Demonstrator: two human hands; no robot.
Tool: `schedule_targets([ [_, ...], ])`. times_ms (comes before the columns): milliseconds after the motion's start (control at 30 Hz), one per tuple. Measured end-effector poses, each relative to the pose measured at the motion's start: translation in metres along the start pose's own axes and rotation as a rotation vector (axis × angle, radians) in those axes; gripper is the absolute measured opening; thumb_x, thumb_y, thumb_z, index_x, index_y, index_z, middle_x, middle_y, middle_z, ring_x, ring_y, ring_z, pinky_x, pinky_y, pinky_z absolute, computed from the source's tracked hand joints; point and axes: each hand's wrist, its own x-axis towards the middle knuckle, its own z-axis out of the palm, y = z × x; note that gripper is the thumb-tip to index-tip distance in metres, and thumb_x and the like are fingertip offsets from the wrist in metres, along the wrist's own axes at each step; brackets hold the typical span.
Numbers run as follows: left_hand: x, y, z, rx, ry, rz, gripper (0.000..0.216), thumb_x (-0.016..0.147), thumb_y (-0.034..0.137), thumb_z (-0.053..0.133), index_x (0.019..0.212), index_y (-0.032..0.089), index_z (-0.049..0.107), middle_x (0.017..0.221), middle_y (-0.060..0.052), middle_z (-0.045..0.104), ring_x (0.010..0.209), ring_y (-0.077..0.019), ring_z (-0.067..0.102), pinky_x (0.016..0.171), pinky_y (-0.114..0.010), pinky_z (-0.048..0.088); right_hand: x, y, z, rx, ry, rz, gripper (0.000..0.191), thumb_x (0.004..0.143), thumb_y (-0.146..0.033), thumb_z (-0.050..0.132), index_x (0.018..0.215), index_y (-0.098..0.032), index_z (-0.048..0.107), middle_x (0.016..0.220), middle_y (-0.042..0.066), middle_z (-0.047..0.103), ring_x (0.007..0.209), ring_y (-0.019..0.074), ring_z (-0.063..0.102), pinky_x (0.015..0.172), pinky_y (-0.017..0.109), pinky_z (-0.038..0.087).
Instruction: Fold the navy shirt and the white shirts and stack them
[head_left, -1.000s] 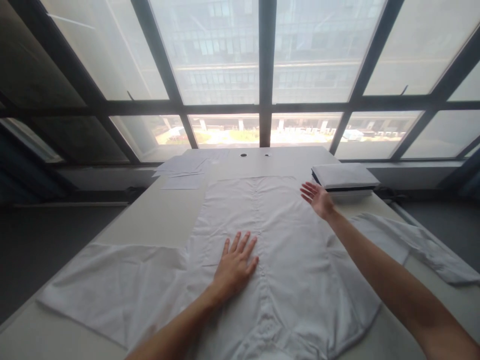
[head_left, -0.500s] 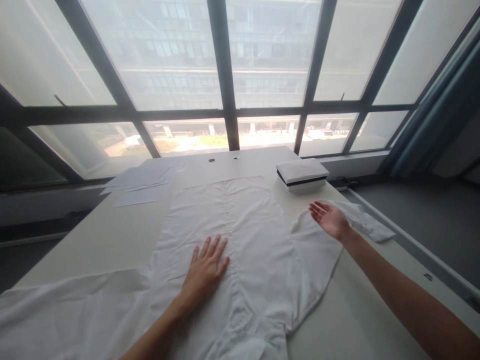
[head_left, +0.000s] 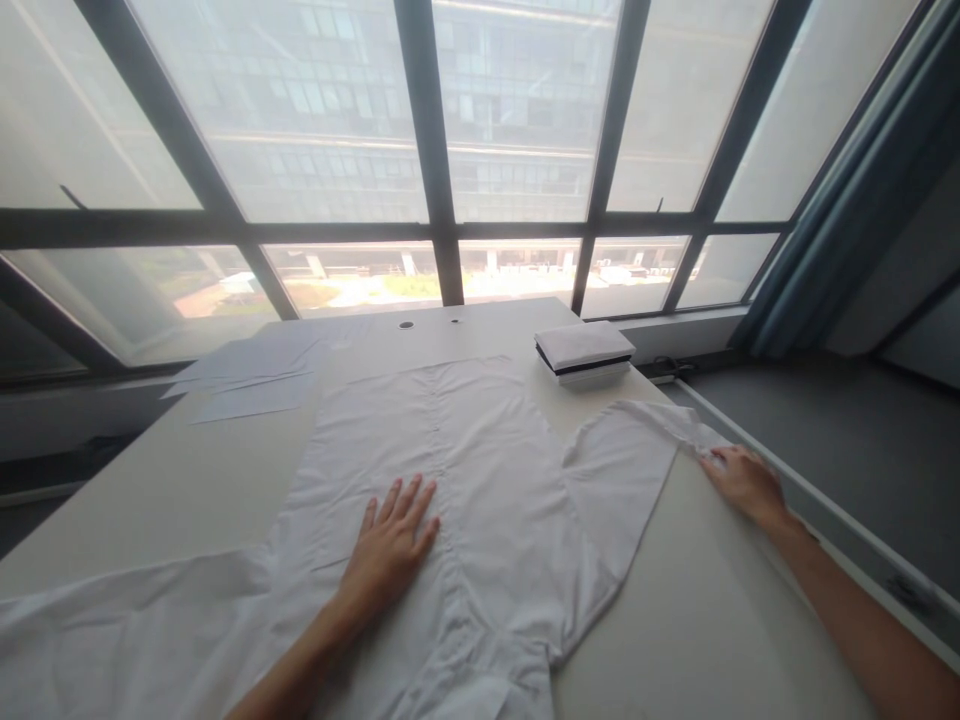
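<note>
White button-up shirt [head_left: 502, 490] mostly flat on table [head_left: 735, 620]; left hand [head_left: 386, 545] spread atop. Right hand [head_left: 742, 485] pinches sleeve [head_left: 630, 470] end near right edge; sleeve bent, not yet straight.

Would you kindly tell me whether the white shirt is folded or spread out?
Spread: the shirt lies mostly flat under the left hand, sleeves out to both sides.

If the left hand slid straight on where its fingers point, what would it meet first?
Likely the centre strip of the shirt under the left hand; whether they already touch is unclear.
</note>
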Motion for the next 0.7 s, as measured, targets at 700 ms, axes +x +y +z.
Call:
schedule_targets([
  [700, -0.020, 0.056, -0.062, -1.590, -0.374, 0.118, 0.084, 0.077, 0.060, 0.076, 0.149, 0.031, 0.042, 0.149, -0.014, 0.047, 0.131, -0.0321, 0.051, 0.103, -0.046, 0.045, -0.108, -0.309, -0.132, 1.343, -0.789, -0.219, 0.034, 0.082, -0.052, 0.065, 0.073, -0.019, 0.061, 0.060, -0.003, 0.051, 0.046, 0.0101, 0.046, 0.038, 0.021, 0.036],
])
